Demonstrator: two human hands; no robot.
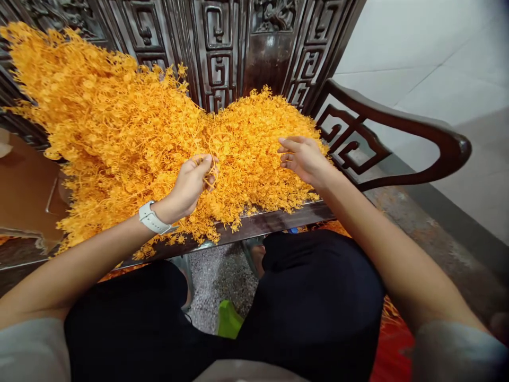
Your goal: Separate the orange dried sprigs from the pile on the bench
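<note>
A large heap of orange plastic flower sprigs point(115, 116), with thin stems and small blossom-like ends, covers the seat of a dark carved wooden bench point(274, 220). My left hand point(191, 183), with a pale watch strap point(153, 218) on its wrist, is closed in a pinch at the front middle of the heap. A thin orange sprig point(211, 170) curves out from between its thumb and fingers. Over the lower mound of sprigs point(254, 154) on the right, my right hand point(302, 159) is held with its fingers apart and slightly bent, nothing seen in them.
The bench's carved back point(218, 48) rises behind the heap, and its curved armrest point(433, 130) juts out at the right. A cardboard box point(27, 185) stands at the left. Below, something green point(229, 319) shows between my knees, and something red point(393, 353) lies at lower right.
</note>
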